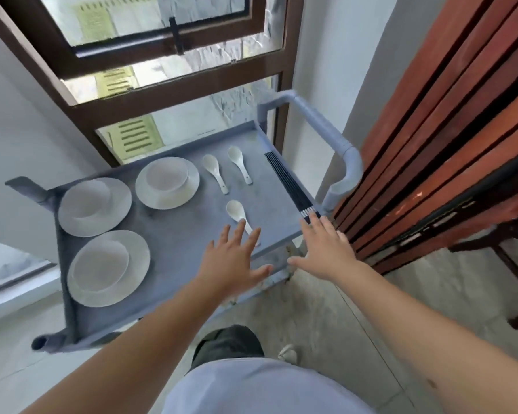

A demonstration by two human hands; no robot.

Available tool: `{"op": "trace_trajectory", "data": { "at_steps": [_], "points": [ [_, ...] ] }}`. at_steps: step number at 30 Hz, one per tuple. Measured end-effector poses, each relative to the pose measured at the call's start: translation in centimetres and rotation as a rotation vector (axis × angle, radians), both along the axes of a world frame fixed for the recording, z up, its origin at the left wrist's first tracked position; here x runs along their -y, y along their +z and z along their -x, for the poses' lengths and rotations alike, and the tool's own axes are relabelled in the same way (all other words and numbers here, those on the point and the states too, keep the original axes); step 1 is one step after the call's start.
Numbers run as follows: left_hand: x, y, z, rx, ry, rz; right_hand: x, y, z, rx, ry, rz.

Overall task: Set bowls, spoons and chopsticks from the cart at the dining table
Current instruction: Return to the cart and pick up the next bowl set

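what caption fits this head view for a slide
Both open hands, left hand and right hand, reach over a grey plastic cart holding white bowls, spoons and chopsticks.

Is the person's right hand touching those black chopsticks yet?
Cannot tell. In the head view the right hand has its fingertips right at the near end of the chopsticks, overlapping them, but the blur hides any contact or gap.

No text, label, brand or number can be read anywhere; the pale marks on the chopsticks (290, 183) are only a pattern.
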State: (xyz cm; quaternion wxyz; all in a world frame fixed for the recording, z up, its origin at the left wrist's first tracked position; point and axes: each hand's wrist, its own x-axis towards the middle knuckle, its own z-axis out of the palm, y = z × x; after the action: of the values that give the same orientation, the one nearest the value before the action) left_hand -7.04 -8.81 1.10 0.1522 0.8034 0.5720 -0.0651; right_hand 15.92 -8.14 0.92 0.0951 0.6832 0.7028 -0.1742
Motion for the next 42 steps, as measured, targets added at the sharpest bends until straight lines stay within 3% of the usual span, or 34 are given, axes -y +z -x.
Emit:
{"op": "trace_trajectory", "data": {
  "at_steps": [6, 13, 23, 28, 33, 42],
  "points": [
    [-6.0, -3.7, -0.8, 0.053, 0.064, 0.063, -8.3, -2.5, 0.5, -0.038, 0.001, 0.090],
    [-8.7, -6.5, -0.4, 0.063, 0.073, 0.131, -10.4, -4.5, 1.2, -0.015, -0.049, -0.012],
    [-10.9, -7.4, -1.3, 0.203, 0.193, 0.226, -14.2, -4.5, 2.2, 0.019, -0.125, 0.010],
    [-11.5, -7.5, -2.0, 0.293, 0.316, 0.290, -15.9, -4.6, 2.9, 0.087, -0.058, 0.097],
    [-12.3, -7.5, -2.1, 0.388, 0.455, 0.336, -17.7, -4.5, 3.5, 0.036, -0.116, 0.172],
    [-12.7, -6.7, -1.6, 0.602, 0.730, 0.397, -20.0, -4.4, 4.3, 0.154, 0.053, 0.247]
  ]
}}
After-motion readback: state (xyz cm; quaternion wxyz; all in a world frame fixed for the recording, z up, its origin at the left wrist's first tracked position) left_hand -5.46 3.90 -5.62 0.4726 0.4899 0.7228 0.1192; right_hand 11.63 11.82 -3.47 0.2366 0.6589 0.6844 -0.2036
